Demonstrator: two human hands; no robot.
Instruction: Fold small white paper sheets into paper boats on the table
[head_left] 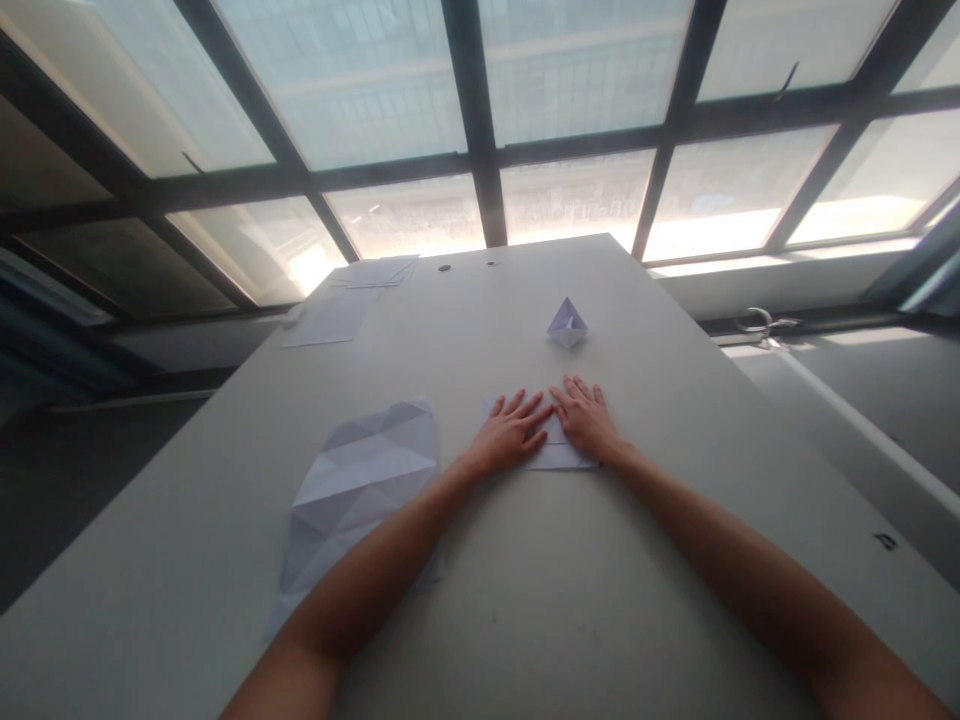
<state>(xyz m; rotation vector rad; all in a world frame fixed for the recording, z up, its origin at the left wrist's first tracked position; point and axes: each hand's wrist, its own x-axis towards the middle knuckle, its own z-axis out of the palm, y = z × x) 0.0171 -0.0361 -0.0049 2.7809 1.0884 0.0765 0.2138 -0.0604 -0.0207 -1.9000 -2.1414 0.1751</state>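
Both my hands lie flat on a small folded white paper (553, 456) in the middle of a grey table (525, 580). My left hand (511, 434) covers the paper's left part with fingers spread. My right hand (586, 418) presses its right part, fingers stretched out too. The fingertips of the two hands almost meet. Beyond them stands a small folded paper boat (568, 323). To my left lies a large creased white sheet (360, 490), partly under my left forearm.
Flat paper sheets (352, 300) lie at the table's far left corner, with two small dark spots (445, 268) near the far edge. Large windows with dark frames rise behind the table. A window handle (757, 322) sits on the sill at right.
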